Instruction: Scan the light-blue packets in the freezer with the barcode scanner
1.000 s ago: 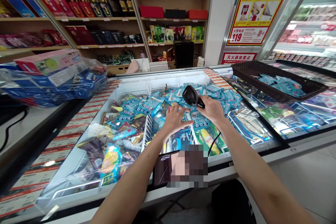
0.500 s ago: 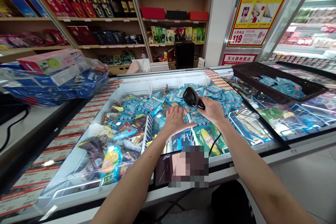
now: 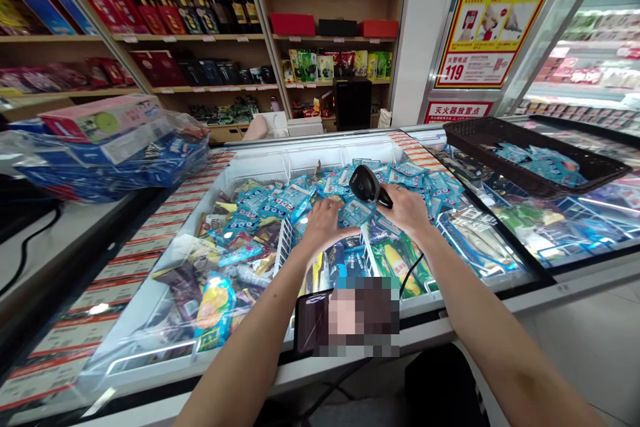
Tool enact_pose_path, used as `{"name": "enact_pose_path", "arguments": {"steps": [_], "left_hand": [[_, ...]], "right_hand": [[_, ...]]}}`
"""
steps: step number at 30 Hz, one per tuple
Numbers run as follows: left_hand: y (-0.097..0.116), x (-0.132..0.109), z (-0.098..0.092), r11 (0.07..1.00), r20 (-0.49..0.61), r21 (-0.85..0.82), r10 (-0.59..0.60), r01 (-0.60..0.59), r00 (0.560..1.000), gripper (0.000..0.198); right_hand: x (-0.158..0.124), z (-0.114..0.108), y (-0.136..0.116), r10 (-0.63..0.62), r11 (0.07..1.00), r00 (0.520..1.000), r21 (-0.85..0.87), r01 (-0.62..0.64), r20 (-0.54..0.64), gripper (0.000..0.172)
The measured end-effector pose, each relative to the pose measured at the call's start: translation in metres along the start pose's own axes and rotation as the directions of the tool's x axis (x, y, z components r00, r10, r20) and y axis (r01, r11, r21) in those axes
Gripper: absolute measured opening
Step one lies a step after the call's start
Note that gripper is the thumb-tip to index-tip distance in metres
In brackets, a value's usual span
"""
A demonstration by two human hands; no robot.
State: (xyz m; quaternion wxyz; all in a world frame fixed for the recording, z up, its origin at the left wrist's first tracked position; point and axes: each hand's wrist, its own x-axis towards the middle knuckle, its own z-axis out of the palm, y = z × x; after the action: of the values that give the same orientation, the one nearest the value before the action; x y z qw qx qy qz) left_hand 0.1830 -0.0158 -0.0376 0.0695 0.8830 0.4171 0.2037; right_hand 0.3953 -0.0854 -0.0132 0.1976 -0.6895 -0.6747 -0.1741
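My right hand [image 3: 407, 209] is closed round the handle of a black barcode scanner [image 3: 367, 185], its head tipped down towards the freezer. My left hand [image 3: 324, 221] has its fingers round a light-blue packet [image 3: 354, 212] lifted just under the scanner head. Both hands hover over an open chest freezer [image 3: 260, 157] heaped with several similar blue packets [image 3: 280, 200]. The scanner's black cable [image 3: 407, 270] drops towards the freezer's front rim.
A phone [image 3: 313, 320] stands at the front rim. A black basket [image 3: 525, 157] with blue packets rests on the glass lid at right. Wrapped boxes [image 3: 105, 147] are stacked at left. Shelves of goods line the back wall.
My left hand went from flat and spread over the packets to curled round one blue packet, raising it under the scanner. The right hand with the scanner barely shifted.
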Motion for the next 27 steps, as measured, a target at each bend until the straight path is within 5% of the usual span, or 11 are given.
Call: {"name": "enact_pose_path", "arguments": {"steps": [8, 18, 27], "left_hand": [[-0.036, -0.003, -0.014, 0.933, -0.070, -0.350, -0.112, 0.081, 0.991, 0.049], [-0.037, -0.003, -0.014, 0.918, -0.287, -0.386, -0.211, 0.089, 0.935, 0.039], [-0.045, -0.001, -0.011, 0.909, -0.315, -0.413, -0.205, 0.061, 0.927, 0.034]], "right_hand": [[-0.002, -0.002, -0.002, -0.059, 0.996, 0.998, 0.062, 0.060, -0.014, 0.039], [-0.004, 0.005, 0.000, -0.224, 0.964, 0.973, 0.139, 0.228, -0.047, 0.039], [-0.004, 0.006, -0.002, -0.284, 0.948, 0.958, 0.137, 0.286, -0.037, 0.042]]}}
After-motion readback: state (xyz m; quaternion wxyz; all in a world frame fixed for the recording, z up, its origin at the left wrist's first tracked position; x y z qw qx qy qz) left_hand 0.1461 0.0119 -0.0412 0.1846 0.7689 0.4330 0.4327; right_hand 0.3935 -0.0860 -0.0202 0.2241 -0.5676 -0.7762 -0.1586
